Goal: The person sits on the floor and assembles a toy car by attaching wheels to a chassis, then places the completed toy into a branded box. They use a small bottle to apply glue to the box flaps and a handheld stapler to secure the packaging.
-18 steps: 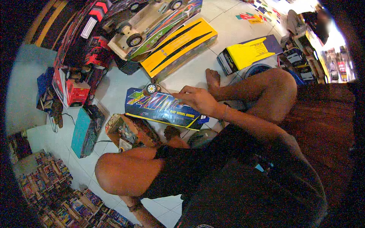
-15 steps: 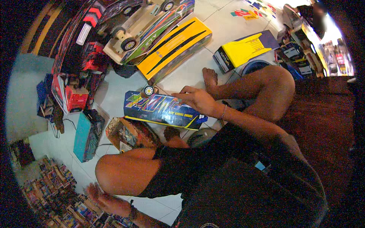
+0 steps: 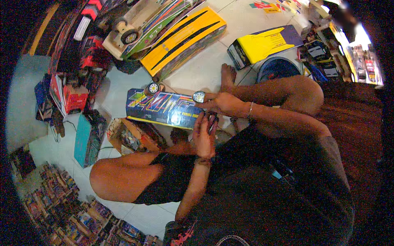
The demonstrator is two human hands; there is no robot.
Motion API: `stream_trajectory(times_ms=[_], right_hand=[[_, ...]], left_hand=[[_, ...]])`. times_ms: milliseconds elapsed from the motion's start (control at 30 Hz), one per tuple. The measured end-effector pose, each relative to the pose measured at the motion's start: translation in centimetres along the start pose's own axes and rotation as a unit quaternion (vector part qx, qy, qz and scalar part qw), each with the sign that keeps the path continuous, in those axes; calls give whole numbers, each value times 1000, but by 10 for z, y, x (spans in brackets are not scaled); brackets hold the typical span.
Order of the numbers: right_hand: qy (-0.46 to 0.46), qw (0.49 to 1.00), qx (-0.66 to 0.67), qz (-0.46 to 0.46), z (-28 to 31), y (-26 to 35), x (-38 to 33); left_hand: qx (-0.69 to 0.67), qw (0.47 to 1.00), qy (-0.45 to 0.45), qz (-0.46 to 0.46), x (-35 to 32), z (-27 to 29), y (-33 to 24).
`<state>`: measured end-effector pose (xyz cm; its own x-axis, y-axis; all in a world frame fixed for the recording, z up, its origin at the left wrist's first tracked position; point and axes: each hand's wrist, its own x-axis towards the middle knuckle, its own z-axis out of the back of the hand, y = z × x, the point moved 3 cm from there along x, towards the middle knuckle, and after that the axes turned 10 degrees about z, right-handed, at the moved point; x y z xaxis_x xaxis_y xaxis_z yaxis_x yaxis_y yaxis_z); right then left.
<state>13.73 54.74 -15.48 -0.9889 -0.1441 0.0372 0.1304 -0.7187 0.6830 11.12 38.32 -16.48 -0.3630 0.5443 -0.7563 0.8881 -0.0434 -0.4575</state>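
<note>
We list an open brown box (image 3: 115, 133) of loose pieces (image 3: 131, 140), a blue toy truck (image 3: 164, 108) before us, left hand (image 3: 204, 138) at its near edge, right hand (image 3: 228, 104) at a wheel (image 3: 199, 96), both grips unclear to us, and a blue tub (image 3: 281, 67). White tiles (image 3: 186, 83) floor the room.

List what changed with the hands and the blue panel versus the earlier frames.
Left hand came up and right from beyond the left knee to the blue panel's right end. Right hand shifted slightly right; a wheel now shows at its fingertips. Grip unclear. Unchanged: left-end wheel, teal box.
</note>
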Motion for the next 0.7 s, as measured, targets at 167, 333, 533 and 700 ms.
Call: stream_trajectory(times_ms=[167,333,533,700], right_hand=[[53,998,28,15,-16,8,-9],[59,995,81,-2,-11,12,-1],[-12,998,66,-14,-4,-44,88],[73,968,102,-218,-56,-82,158]], left_hand=[[-11,997,-31,70,2,18,15],[-12,998,-64,5,10,38,28],[-108,985,-131,-12,16,53,27],[-55,987,-149,-28,19,60,31]])
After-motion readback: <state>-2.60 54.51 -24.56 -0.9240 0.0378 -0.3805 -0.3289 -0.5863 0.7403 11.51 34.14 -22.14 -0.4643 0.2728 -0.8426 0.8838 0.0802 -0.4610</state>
